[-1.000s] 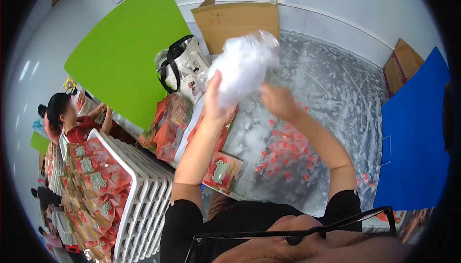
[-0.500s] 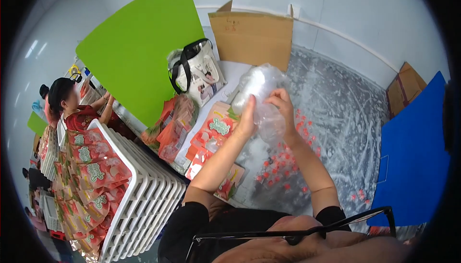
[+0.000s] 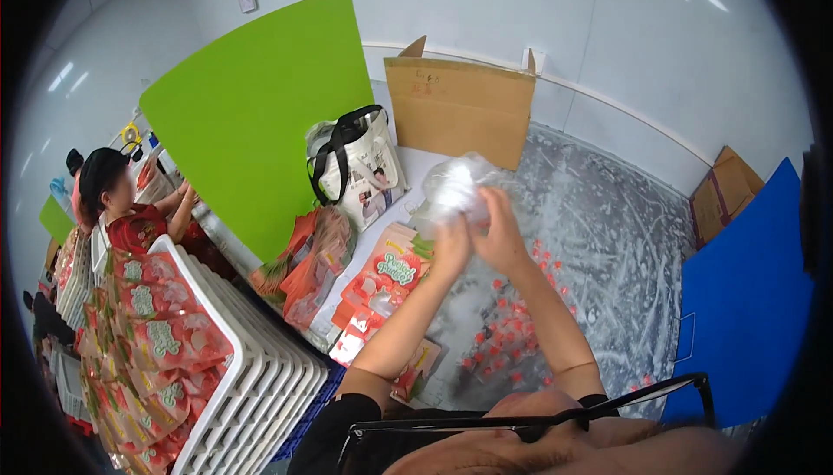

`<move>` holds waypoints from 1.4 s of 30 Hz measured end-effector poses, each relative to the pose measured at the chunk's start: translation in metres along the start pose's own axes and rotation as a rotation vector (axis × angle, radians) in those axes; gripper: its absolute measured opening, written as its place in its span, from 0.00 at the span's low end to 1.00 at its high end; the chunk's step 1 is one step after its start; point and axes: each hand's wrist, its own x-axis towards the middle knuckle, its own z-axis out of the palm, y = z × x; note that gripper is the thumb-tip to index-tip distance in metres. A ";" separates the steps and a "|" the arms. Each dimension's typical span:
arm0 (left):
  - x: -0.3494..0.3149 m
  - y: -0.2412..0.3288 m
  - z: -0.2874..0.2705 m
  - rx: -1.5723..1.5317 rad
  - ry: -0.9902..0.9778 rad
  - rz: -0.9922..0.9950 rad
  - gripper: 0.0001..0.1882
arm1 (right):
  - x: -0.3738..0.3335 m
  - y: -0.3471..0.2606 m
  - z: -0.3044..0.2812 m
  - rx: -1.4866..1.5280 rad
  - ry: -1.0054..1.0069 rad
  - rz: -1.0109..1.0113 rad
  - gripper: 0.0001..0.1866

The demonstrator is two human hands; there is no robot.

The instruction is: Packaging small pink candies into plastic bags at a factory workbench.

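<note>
A crumpled clear plastic bag (image 3: 458, 182) is held up in front of me between both hands, and its bright, glossy bulge makes the contents hard to make out. My left hand (image 3: 452, 248) is closed on the bag's lower part. Close beside it, my right hand (image 3: 501, 234) grips the bag's right side, fingers bent and slightly blurred. Flat red-and-beige printed pouches (image 3: 395, 268) lie just left of my left hand. Below the hands, small red wrapped pieces (image 3: 512, 327) are scattered over a grey, streaked surface (image 3: 607, 241).
Stacked white plastic crates (image 3: 252, 380) at left carry filled pouches (image 3: 160, 336). A white tote bag (image 3: 369, 176) and an orange bundle in clear plastic (image 3: 321, 254) stand near a green board (image 3: 269, 119). A cardboard box (image 3: 460, 102), blue board (image 3: 746, 301) and person (image 3: 130, 206) are around.
My hands have come closer together, the right one moving left and down toward the left. The bag looks more bunched up, and the view has tilted slightly upward.
</note>
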 end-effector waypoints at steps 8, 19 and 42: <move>-0.007 0.038 -0.006 -0.034 -0.450 0.236 0.33 | 0.107 0.061 0.000 -0.193 0.210 -0.073 0.16; -0.089 -0.024 -0.122 0.227 -0.548 -0.100 0.14 | 0.306 0.266 0.055 -0.779 0.083 0.029 0.21; -0.252 0.016 -0.234 1.003 -0.708 0.016 0.31 | 0.158 0.178 -0.002 -0.271 -0.388 0.139 0.19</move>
